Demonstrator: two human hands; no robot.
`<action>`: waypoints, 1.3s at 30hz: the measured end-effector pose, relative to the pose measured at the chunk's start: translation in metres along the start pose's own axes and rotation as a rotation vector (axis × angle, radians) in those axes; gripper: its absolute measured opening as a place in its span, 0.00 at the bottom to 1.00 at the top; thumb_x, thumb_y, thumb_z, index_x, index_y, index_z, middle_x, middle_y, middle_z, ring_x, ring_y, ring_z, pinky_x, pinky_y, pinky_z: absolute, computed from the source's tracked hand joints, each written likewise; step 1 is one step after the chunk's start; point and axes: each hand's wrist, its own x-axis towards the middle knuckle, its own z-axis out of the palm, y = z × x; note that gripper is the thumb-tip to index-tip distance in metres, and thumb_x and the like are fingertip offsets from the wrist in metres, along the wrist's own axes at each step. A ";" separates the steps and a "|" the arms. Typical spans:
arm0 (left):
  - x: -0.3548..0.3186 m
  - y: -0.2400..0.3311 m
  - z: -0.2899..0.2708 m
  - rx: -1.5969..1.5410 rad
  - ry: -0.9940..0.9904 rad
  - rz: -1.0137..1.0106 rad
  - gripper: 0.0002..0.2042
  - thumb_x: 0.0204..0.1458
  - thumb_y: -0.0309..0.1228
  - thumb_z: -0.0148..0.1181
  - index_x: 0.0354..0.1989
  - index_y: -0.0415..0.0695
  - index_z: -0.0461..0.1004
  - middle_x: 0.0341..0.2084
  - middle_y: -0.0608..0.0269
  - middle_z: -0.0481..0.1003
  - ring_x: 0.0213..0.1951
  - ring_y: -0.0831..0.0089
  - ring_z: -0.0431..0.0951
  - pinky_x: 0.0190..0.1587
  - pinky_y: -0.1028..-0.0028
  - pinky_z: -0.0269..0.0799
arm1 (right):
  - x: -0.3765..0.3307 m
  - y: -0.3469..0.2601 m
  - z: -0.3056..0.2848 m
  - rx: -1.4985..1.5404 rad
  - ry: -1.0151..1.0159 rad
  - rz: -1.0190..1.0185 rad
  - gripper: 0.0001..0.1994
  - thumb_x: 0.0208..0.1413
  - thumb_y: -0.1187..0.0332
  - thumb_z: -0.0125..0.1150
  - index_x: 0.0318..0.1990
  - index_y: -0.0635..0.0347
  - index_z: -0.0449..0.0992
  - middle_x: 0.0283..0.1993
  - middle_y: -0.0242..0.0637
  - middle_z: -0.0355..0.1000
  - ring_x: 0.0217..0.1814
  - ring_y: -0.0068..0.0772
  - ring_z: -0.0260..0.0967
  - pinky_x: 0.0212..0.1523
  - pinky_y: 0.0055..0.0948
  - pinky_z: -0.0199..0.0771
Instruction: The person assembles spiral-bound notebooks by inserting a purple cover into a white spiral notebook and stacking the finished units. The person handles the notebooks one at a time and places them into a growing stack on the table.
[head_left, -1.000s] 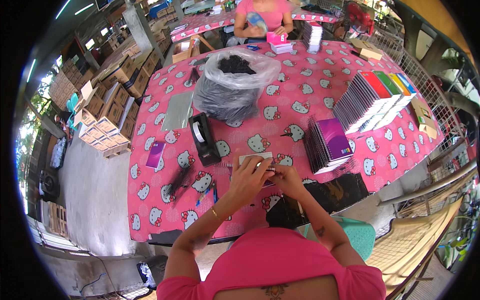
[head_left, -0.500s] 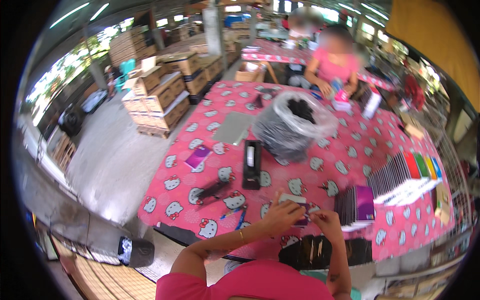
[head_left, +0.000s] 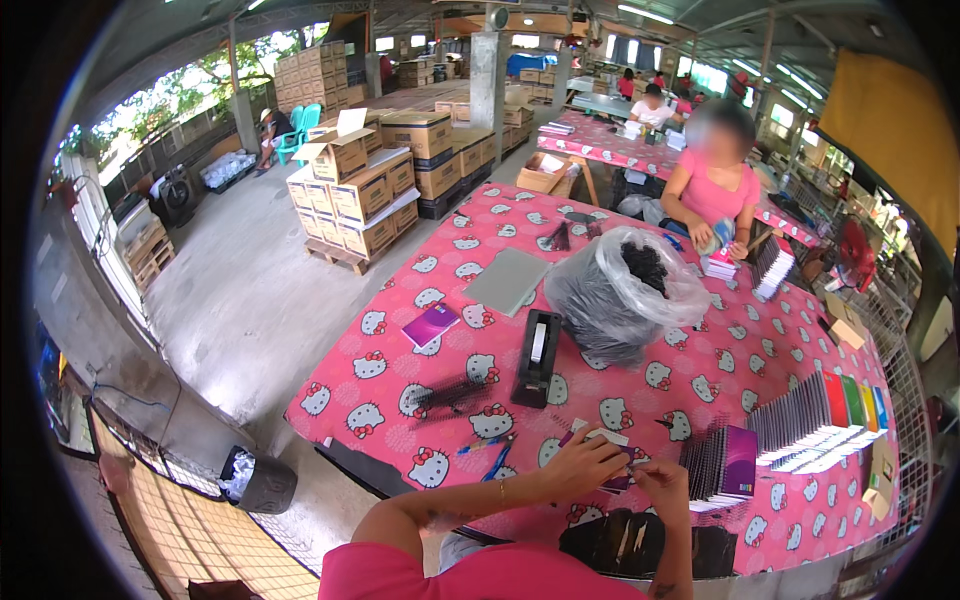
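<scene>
Near the table's front edge lies a small purple notebook (head_left: 617, 482), mostly covered by my hands; a white strip of it shows beyond my fingers. My left hand (head_left: 583, 466) reaches across it from the left, fingers bent over it and holding it down. At its right edge my right hand (head_left: 661, 487) is closed in a pinch; what sits between the fingertips is too small to make out. Just right of that hand stands a row of purple spiral notebooks (head_left: 722, 464). Left of my hands are blue pen-like tools (head_left: 497, 458) and loose black binding coils (head_left: 450, 397).
A black tape dispenser (head_left: 537, 358) stands beyond my hands, near a plastic bag of black coils (head_left: 620, 300). A purple booklet (head_left: 430, 325) and grey sheet (head_left: 507, 281) lie left. Colourful notebooks (head_left: 815, 425) stand right. Across the table a co-worker (head_left: 715, 195) handles booklets.
The view has tilted up, so the table sits lower and further right in the picture. Both my hands stay at the purple notebook, with only slight finger movement.
</scene>
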 end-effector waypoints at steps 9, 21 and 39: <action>-0.001 0.010 -0.006 -0.026 -0.098 0.019 0.17 0.54 0.31 0.56 0.53 0.44 0.72 0.41 0.62 0.73 0.46 0.64 0.73 0.51 0.62 0.64 | -0.001 -0.010 0.033 -0.285 0.335 -0.083 0.05 0.46 0.81 0.62 0.31 0.66 0.73 0.30 0.41 0.74 0.32 0.30 0.75 0.34 0.26 0.76; 0.005 0.006 -0.004 -0.021 -0.085 -0.083 0.19 0.50 0.29 0.59 0.53 0.45 0.73 0.41 0.62 0.74 0.45 0.62 0.73 0.49 0.62 0.66 | -0.019 -0.018 0.046 -0.216 0.454 -0.146 0.10 0.49 0.79 0.67 0.41 0.65 0.80 0.36 0.42 0.77 0.40 0.35 0.76 0.42 0.31 0.76; 0.092 0.054 -0.051 -0.311 -0.027 -0.329 0.11 0.53 0.26 0.62 0.45 0.41 0.74 0.34 0.53 0.76 0.32 0.54 0.78 0.33 0.60 0.74 | -0.053 -0.077 -0.004 0.103 0.328 -0.170 0.32 0.55 0.68 0.68 0.67 0.60 0.63 0.62 0.44 0.65 0.64 0.42 0.66 0.59 0.40 0.71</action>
